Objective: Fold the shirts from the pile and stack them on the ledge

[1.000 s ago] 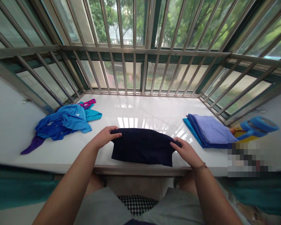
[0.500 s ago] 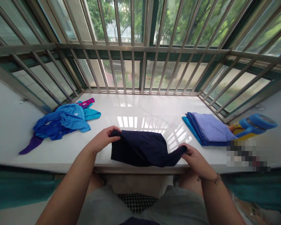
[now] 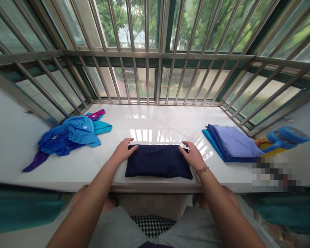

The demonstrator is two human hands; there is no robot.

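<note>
A dark navy garment [image 3: 158, 161], folded into a flat rectangle, lies along the front of the white sill [image 3: 155, 120]. My left hand [image 3: 123, 151] is at its far left corner, thumb apart from the fingers and resting by the cloth's edge. At the far right corner is my right hand [image 3: 193, 155], thumb over the cloth and fingers reaching past its edge. Both hands are open. Whether the fingertips press on the cloth, I cannot tell.
A heap of crumpled blue clothes [image 3: 69, 134] lies on the left, a purple piece sticking out. On the right sits a folded stack [image 3: 236, 141], lavender on top, beside a blue-and-yellow bottle [image 3: 280, 137]. Metal bars [image 3: 147, 77] close off the back and sides.
The garment's right end, held up and twisted before, now lies folded in, making a neat rectangle. My right hand moved left and both hands loosened their grip.
</note>
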